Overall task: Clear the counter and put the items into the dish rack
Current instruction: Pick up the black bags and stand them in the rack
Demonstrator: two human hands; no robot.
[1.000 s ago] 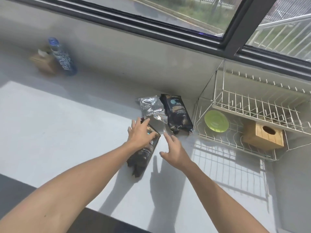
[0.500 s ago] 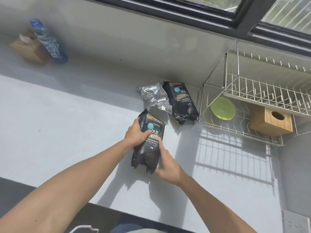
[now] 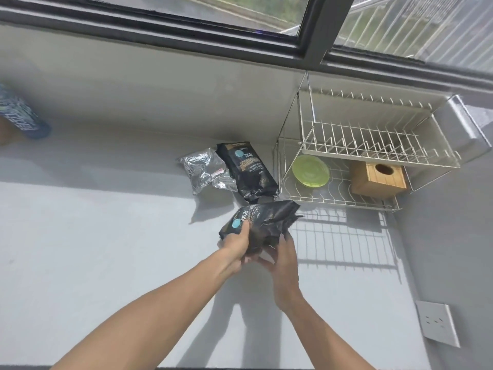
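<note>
A black coffee bag with a blue dot is held above the counter, tilted on its side with its far end pointing at the rack. My left hand grips its near left end and my right hand holds it from below on the right. A second black bag lies flat by the wall, with a crumpled silver foil bag to its left. The white wire dish rack stands at the right; its lower tier holds a green plate and a wooden box.
A blue bottle stands at the far left edge by the wall. A dark window frame runs above the ledge. A white wall socket sits at the lower right. The grey counter stretches to the left.
Both hands have lifted the black bag off the counter, turned it sideways and carried it right toward the rack. The camera has shifted up and right.
</note>
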